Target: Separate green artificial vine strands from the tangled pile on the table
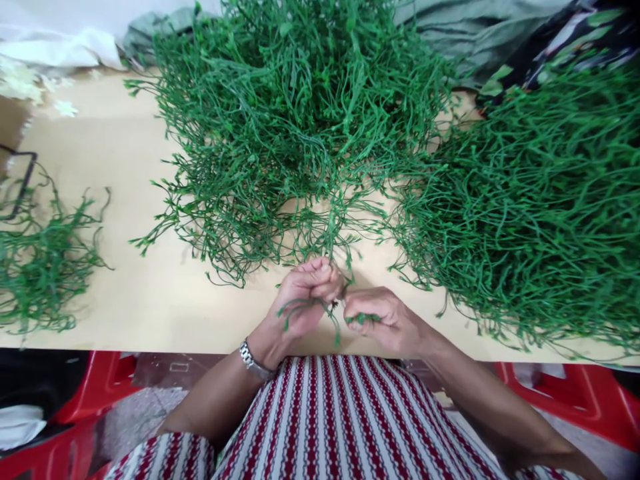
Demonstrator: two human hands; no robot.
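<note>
Here I see my left hand (305,293) and right hand (380,319) both closed on a thin green plastic sprig (320,308), fingertips touching, over the pale wooden table (150,293).

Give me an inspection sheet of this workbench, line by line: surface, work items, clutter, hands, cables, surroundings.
Surface: pale tan wooden tabletop, bare near its front edge.
Job's things: thin green plastic sprig held between both hands; large centre heap of green plastic stems; right heap; small left heap.
Clutter: white artificial flowers at far left.
Grippers: left hand and right hand, fingers closed on the sprig; silver wristwatch on left wrist.
Cables: nothing seen.
Surroundings: red plastic stools; grey-green cloth behind.
</note>
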